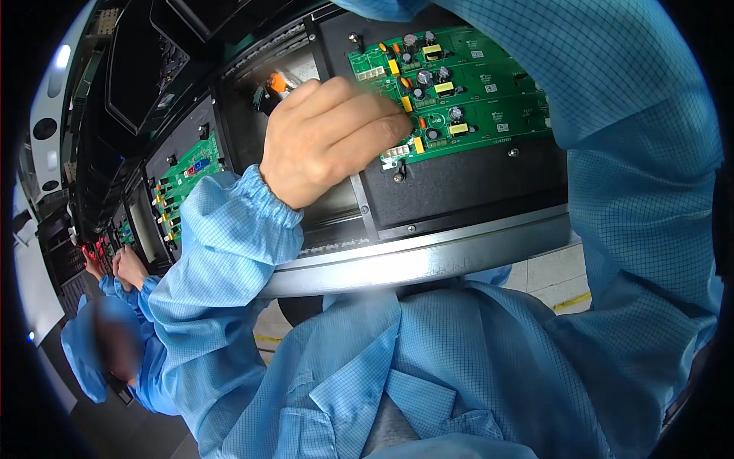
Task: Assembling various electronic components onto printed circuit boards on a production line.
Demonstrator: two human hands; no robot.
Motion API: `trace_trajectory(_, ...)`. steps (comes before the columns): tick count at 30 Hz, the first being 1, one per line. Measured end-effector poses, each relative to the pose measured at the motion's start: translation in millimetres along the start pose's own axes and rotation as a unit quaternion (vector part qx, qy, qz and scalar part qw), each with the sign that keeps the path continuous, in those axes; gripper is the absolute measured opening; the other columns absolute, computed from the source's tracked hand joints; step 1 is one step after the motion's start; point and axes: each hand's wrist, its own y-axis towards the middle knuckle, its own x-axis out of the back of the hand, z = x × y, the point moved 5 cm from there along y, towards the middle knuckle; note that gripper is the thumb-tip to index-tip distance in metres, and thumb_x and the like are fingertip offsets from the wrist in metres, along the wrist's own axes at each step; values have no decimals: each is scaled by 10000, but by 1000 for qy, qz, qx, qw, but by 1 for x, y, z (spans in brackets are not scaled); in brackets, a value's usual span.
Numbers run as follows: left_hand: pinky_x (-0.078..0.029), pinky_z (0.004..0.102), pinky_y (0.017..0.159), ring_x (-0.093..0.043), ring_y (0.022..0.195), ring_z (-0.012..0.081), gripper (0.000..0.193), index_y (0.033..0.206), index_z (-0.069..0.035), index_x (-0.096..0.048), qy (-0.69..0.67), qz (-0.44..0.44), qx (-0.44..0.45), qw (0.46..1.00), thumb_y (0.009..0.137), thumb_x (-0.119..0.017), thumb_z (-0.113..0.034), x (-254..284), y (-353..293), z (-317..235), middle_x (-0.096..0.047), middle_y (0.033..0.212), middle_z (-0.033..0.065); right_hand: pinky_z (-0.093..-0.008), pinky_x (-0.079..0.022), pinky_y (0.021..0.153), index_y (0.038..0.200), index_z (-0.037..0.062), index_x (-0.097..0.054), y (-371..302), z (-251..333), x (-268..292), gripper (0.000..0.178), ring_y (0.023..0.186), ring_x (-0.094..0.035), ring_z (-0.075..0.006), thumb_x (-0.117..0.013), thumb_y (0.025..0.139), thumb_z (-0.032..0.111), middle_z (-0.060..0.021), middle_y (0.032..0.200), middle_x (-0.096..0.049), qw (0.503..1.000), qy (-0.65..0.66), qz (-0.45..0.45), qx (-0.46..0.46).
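Note:
My left hand (329, 138) reaches over the left end of a green circuit board panel (478, 141). Its fingers are curled and pressed together, the tips tucked down at the board's components, so whatever they pinch is hidden. The panel carries three similar sections with yellow transformers, round capacitors and white connectors, and lies on a black carrier plate (474, 180) with screws. My right arm (642, 130) runs up the right side in a blue checked sleeve, across the panel's right end. The right hand itself is outside the picture.
A metal rail (428, 264) edges the line in front of me. Left of my hand lies a blurred orange and white item (281, 82) in the gap. Another carrier with a green board (187, 180) stands farther left, where a co-worker's hands (130, 266) are at work.

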Motion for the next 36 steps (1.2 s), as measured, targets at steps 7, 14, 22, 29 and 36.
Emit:
trace_trajectory(7, -444, 289, 661, -581, 789, 152, 179, 894, -112, -695, 50, 55, -43, 996, 717, -686, -136, -3, 12, -7, -604, 850, -8, -402, -565, 652, 1129, 23, -564, -7, 1, -1, 270, 724, -680, -303, -550, 878, 120, -165, 1046, -676, 999, 6, -31, 19)
trace_trajectory(14, -459, 305, 664, -588, 802, 166, 158, 877, -115, -677, 2, 68, -30, 997, 720, -665, -136, -11, 11, 2, -576, 848, -2, -401, -565, 649, 1134, 23, -558, -11, 0, 2, 276, 720, -680, -302, -549, 875, 119, -163, 1056, -674, 997, 8, -62, 52)
trace_trajectory(22, -498, 324, 702, -585, 855, 182, 170, 931, -111, -674, -38, 83, 16, 996, 769, -645, -153, -30, 8, -3, -579, 899, 18, -365, -504, 867, 1214, -14, -524, 13, -30, -47, 370, 1037, -618, -318, -518, 845, 17, -200, 1116, -606, 982, 48, -99, 152)
trace_trajectory(29, -515, 331, 755, -664, 879, 204, 290, 1115, -105, -689, -15, -34, 101, 994, 825, -670, -112, 14, -9, 32, -687, 983, 52, -294, -519, 745, 1284, 51, -607, -39, -36, -41, 447, 986, -657, -206, -642, 856, -75, -109, 1090, -677, 957, 277, -81, -26)
trace_trajectory(36, -495, 251, 890, -625, 1030, 125, 323, 1299, -45, -582, -73, -161, 398, 900, 987, -613, -121, 87, -75, 153, -671, 1124, 61, -272, -497, 775, 1327, 61, -580, -67, -18, -30, 468, 1003, -648, -186, -642, 881, -71, -95, 1086, -688, 953, 282, -69, -88)
